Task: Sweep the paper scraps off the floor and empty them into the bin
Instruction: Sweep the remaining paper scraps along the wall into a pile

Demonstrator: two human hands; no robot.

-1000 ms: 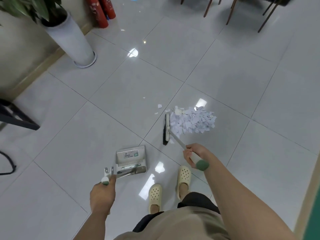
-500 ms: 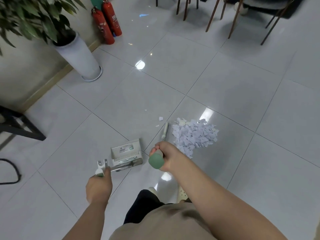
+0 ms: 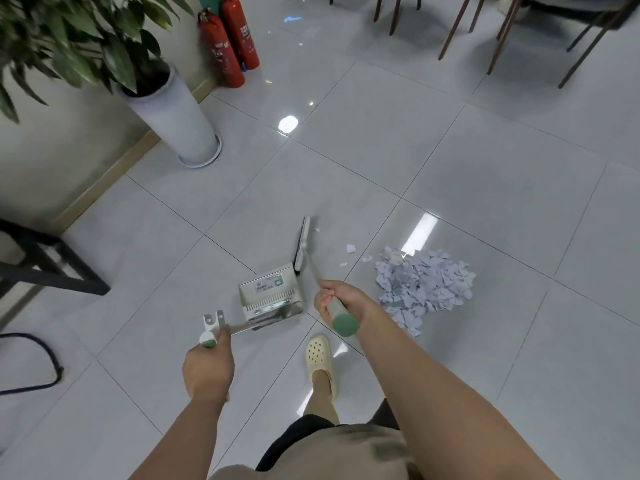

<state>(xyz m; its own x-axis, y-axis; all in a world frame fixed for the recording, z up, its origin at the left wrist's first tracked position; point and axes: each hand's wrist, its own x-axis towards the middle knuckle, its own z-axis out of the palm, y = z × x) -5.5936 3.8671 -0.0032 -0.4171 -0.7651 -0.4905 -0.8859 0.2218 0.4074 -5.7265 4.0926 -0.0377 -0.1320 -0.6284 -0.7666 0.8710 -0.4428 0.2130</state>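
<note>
A heap of pale paper scraps [image 3: 424,289] lies on the glossy grey floor tiles, right of centre. A few loose scraps [image 3: 350,248] lie just to its left. My right hand [image 3: 341,301] grips the green-capped broom handle [image 3: 341,318]. The broom head [image 3: 302,244] stands on the floor left of the loose scraps, away from the heap. My left hand [image 3: 207,370] grips the long handle of the silver dustpan [image 3: 272,292], which rests on the floor between the broom head and my hands. No bin is in view.
A tall white planter [image 3: 176,119] with a leafy plant stands at the left wall, two red fire extinguishers [image 3: 228,43] behind it. Chair legs [image 3: 460,26] cross the top. A black frame [image 3: 41,261] and cable [image 3: 38,358] sit at the left. My cream clog [image 3: 320,360] is below the dustpan.
The broom head has left the heap's left edge and swung left, now beyond the loose scraps near the dustpan. The view has shifted, so the heap sits further right.
</note>
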